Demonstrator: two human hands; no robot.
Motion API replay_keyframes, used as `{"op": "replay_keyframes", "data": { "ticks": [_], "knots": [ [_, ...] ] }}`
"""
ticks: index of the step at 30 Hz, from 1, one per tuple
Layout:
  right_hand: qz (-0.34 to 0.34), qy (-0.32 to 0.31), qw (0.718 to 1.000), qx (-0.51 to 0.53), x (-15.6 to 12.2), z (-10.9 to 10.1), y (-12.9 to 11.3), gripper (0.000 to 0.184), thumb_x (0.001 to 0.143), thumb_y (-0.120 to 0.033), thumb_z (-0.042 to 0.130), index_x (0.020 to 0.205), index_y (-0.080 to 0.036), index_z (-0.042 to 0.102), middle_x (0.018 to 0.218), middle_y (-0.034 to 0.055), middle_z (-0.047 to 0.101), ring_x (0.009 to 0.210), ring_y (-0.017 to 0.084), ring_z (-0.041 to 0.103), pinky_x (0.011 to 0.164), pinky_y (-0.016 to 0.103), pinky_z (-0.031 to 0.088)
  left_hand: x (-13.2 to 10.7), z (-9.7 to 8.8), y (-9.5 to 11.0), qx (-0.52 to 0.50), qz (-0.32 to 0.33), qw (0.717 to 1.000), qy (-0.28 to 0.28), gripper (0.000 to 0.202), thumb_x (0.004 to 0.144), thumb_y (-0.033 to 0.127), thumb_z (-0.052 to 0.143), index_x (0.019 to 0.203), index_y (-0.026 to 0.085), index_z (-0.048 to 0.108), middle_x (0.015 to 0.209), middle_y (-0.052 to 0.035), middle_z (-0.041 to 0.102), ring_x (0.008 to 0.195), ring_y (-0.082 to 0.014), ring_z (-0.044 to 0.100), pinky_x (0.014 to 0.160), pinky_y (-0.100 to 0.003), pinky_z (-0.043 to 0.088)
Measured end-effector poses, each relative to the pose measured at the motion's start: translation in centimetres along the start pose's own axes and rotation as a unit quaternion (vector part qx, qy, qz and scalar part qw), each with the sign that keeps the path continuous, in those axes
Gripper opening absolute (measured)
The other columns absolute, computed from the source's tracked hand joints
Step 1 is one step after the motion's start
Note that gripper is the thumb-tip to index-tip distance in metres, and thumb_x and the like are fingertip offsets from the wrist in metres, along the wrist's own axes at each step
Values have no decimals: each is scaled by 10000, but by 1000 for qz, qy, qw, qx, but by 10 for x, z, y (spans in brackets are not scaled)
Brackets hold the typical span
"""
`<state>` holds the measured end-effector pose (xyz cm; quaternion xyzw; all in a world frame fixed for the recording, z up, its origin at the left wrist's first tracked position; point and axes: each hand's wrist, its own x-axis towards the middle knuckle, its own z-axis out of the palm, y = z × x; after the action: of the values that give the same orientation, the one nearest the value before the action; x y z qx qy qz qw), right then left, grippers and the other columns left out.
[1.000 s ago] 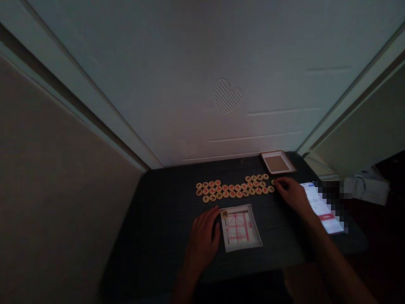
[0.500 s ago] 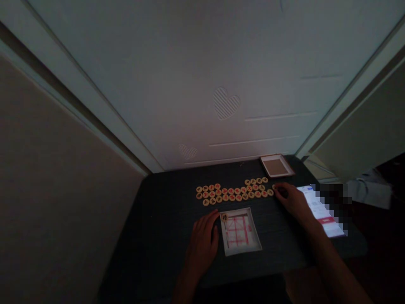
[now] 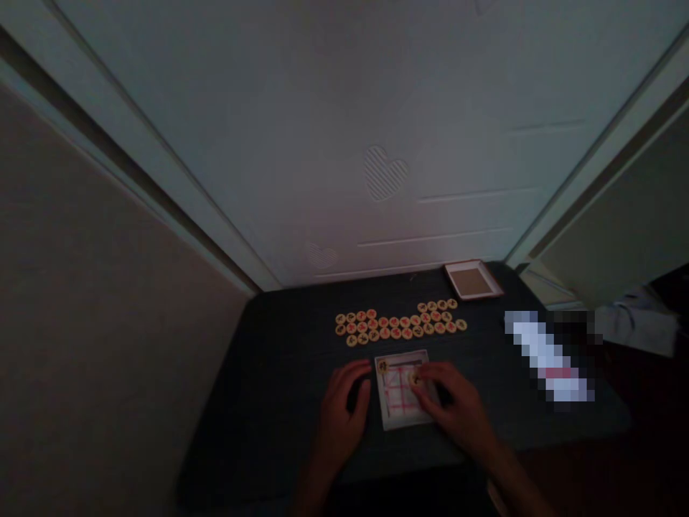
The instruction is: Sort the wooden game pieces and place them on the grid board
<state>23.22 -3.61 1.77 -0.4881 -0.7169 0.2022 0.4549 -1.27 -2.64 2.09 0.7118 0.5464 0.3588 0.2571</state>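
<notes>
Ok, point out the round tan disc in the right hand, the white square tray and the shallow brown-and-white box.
Round tan disc (image 3: 415, 378), head view: its marked face.
White square tray (image 3: 402, 422), head view: its near rim.
Shallow brown-and-white box (image 3: 470, 283), head view: its brown inner floor.

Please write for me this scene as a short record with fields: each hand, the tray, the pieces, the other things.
Left hand: beside the tray's left edge, fingers curved, no held thing visible; contact unclear
Right hand: pinching a round piece over the tray; whether the piece touches the tray is unclear
White tray: shallow, pink lines inside, one dark-marked piece at its far left corner
Rows of pieces: behind the tray, red and dark markings
Open box part: far right of the table
Pixelated bright object: right side
</notes>
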Motion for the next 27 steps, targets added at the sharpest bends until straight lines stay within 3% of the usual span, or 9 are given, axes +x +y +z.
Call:
{"op": "replay_keyframes", "data": {
  "ticks": [4, 8, 12, 21, 27],
  "knots": [
    [-47, -1, 999, 13, -6, 17, -6, 253, 893, -244, 688, 1145, -263, 668, 1027, 60, 754, 968, 237, 718, 848, 396, 612, -6, -2, 23, -45, -35, 998, -41, 215, 976, 329, 564, 1133, 257, 692, 1071, -53, 743, 976, -206, 690, 930, -381, 548],
    [-73, -9, 997, 18, -7, 14, -14, 343, 882, -215, 698, 1212, -290, 643, 1040, 55, 759, 950, 246, 725, 821, 408, 617, -3, 0, 46, -109, -74, 986, -105, 213, 929, 343, 633, 1108, 258, 712, 990, -26, 771, 809, -169, 700, 779, -292, 564],
    [-105, -22, 994, 21, -7, 10, -21, 395, 882, -175, 692, 1249, -308, 628, 1077, 44, 760, 969, 235, 729, 844, 395, 613, 2, 6, 54, -165, -110, 970, -137, 228, 891, 352, 668, 1088, 250, 717, 870, -12, 777, 729, -168, 700, 675, -263, 555],
    [-62, 26, 998, 6, -12, 8, -12, 343, 865, -225, 725, 1198, -275, 658, 1054, 76, 726, 961, 247, 705, 808, 399, 622, 5, 7, 54, -217, -159, 956, -118, 262, 927, 424, 608, 1044, 222, 727, 985, -51, 787, 911, -210, 739, 817, -316, 596],
    [-64, -8, 997, 32, -5, 7, -18, 325, 871, -206, 703, 1184, -283, 662, 1025, 63, 726, 935, 240, 701, 803, 399, 620, 4, 11, 59, -238, -155, 952, -114, 305, 955, 434, 552, 1125, 226, 696, 1050, -68, 780, 936, -217, 739, 846, -340, 598]
  ]
}}
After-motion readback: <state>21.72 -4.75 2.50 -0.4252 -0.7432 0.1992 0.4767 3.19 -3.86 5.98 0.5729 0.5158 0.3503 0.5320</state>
